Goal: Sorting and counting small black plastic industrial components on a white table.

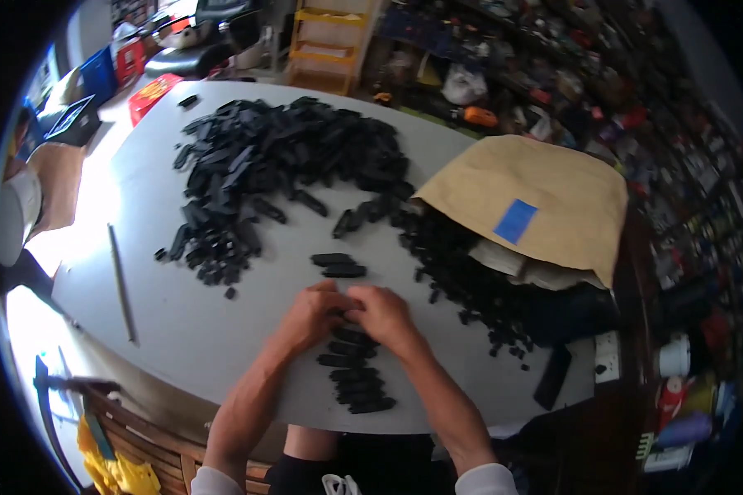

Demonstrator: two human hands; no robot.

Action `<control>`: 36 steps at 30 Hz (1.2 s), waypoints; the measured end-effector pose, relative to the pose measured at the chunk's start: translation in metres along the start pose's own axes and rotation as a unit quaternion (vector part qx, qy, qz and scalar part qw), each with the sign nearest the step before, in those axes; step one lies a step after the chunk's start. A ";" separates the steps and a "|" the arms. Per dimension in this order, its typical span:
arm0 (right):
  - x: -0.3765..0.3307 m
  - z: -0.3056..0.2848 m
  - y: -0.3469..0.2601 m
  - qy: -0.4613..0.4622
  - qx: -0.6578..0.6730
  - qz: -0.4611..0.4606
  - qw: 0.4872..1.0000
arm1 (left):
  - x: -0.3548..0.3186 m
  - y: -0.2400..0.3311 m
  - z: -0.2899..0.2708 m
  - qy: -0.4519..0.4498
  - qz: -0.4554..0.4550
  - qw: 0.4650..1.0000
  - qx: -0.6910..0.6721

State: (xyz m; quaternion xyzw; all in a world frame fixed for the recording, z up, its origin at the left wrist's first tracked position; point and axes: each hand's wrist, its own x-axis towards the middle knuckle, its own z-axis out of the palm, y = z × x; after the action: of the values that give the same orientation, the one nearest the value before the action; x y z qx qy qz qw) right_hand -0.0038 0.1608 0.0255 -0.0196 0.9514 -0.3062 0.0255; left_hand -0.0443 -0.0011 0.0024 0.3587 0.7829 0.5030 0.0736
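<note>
Over the near middle of the table, my left hand point(314, 317) and my right hand point(383, 315) meet with their fingertips pinched together. Whatever they hold is mostly covered by the fingers and too small to make out. Toward me from the hands runs a column of black oblong plastic pieces point(359, 388), laid side by side. Just beyond my fingers lie two more of these black pieces point(338, 265). A large heap of similar black pieces point(281, 148) covers the far part of the table. Small black parts point(462, 272) spread out to the right of my hands.
A tan paper sack point(565, 194) with blue tape lies at the right, its mouth toward the small parts. Small black bits point(219, 268) lie at the left, near a thin rod point(121, 285). A black flat block point(553, 377) rests at the near right edge. Cluttered shelves stand behind.
</note>
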 end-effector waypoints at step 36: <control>-0.051 -0.038 0.061 0.171 0.454 0.109 0.868 | 0.031 0.003 0.019 0.088 -0.003 0.974 0.207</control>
State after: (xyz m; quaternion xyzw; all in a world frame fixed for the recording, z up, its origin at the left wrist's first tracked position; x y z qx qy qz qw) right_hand 0.0435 0.2354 0.0229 0.1504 0.6932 -0.6980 -0.0983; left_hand -0.0564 0.0330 0.0033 0.3180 0.8744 0.3598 -0.0697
